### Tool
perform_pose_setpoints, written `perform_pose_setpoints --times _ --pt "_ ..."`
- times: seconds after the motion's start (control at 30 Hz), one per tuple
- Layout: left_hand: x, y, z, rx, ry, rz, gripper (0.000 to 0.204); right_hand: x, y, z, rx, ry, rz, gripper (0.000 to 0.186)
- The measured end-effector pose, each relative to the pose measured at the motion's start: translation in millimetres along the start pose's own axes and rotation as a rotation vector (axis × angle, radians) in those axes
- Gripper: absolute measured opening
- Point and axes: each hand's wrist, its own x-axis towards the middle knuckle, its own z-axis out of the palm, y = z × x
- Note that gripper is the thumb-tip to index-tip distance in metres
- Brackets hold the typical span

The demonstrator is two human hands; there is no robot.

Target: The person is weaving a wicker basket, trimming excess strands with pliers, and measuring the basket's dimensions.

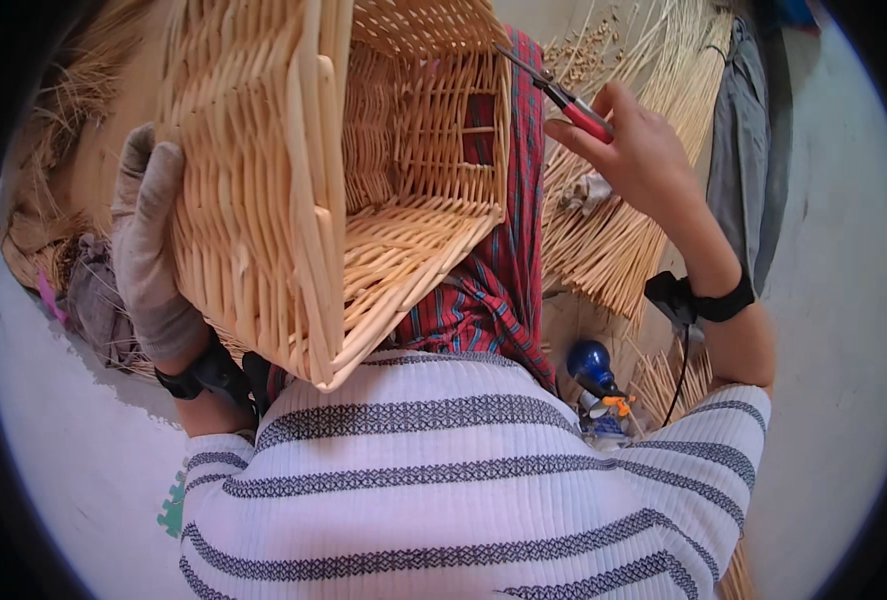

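A rectangular wicker basket (254,200) rests tilted on my lap, its open side facing right and toward me. My left hand (149,240), in a grey glove, is closed against the basket's left wall; part of the grip is hidden behind the wicker. Bare, my right hand (634,145) grips red-and-black handled pruning shears (569,100). Their tip reaches the upper right rim of the basket, though I cannot tell whether it touches. In the far wall is a rectangular gap (480,130), where the red checked cloth shows through.
Red checked cloth (524,240) covers my lap. To the right lie bundles of peeled willow rods (614,250) and grey fabric (742,150). A blue round-bodied bottle (591,365) stands near my right elbow. Dry stalks (84,85) and dark crumpled cloth (104,300) are at the left.
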Motion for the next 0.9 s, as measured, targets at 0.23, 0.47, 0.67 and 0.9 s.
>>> perform_pose_setpoints --times 0.23,0.47,0.67,0.9 --pt "4 -9 -15 0.047 0.075 -0.054 0.020 18 -4 27 0.074 -0.035 -0.117 0.061" --pt "25 -20 -29 0.043 0.132 -0.135 0.016 42 -21 33 -0.262 0.298 -0.497 0.066" --pt "30 -20 -15 0.019 0.097 -0.120 0.016 75 -41 62 -0.296 0.439 -0.670 0.065" --pt "28 -19 -20 0.042 0.097 -0.104 0.018 90 -61 58 -0.493 0.376 -0.689 0.063"
